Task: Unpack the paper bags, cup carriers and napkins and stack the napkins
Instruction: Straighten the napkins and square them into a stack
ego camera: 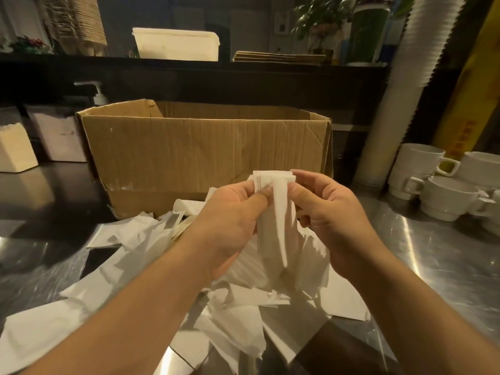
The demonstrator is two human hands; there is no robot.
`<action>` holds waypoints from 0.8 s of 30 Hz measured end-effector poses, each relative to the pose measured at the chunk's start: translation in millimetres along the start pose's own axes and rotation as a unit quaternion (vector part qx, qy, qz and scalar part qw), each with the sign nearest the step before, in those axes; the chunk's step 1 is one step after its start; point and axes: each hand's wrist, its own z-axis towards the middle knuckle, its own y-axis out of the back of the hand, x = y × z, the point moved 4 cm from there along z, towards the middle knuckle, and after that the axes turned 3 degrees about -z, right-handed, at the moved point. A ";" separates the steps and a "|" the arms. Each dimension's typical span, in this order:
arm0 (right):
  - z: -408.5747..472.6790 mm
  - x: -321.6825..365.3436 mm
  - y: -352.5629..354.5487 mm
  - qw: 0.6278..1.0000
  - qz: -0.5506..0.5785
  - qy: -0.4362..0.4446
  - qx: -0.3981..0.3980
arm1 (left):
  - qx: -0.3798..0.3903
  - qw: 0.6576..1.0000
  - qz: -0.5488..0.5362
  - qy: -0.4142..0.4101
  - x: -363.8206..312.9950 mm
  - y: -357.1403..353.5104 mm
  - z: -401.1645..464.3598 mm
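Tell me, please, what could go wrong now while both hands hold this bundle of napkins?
One napkin hangs loose from the bundle pinched between the left hand and right hand; it may slip out. The loose napkins scattered on the steel counter could slide off its near edge.

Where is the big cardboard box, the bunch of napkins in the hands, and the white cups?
cardboard box [205, 147], head view, on its front wall.
bunch of napkins [273, 182], head view, on the top edge above the thumbs.
white cups [446, 197], head view, on the front cup's side.
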 end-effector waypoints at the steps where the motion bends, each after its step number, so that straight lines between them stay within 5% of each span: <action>1: -0.5 0.3 -0.8 1.000 0.000 -0.011 0.003 | 0.010 1.000 -0.017 0.004 -0.7 -0.1 -0.5; 6: -5.4 2.0 -3.6 0.997 0.073 -0.038 0.013 | 0.091 0.995 -0.040 0.001 -0.6 -4.8 -2.4; 10: -5.0 6.5 -3.3 0.998 0.047 -0.042 0.016 | 0.015 0.999 0.008 0.033 6.1 -6.4 -1.1; 17: 17.7 19.7 21.7 0.988 -0.124 -0.088 -0.018 | -0.057 0.963 -0.242 0.102 5.6 -0.4 1.3; 24: 12.4 7.7 36.3 0.828 -0.510 -0.157 0.170 | -0.044 0.920 -0.366 0.134 4.1 0.0 -5.8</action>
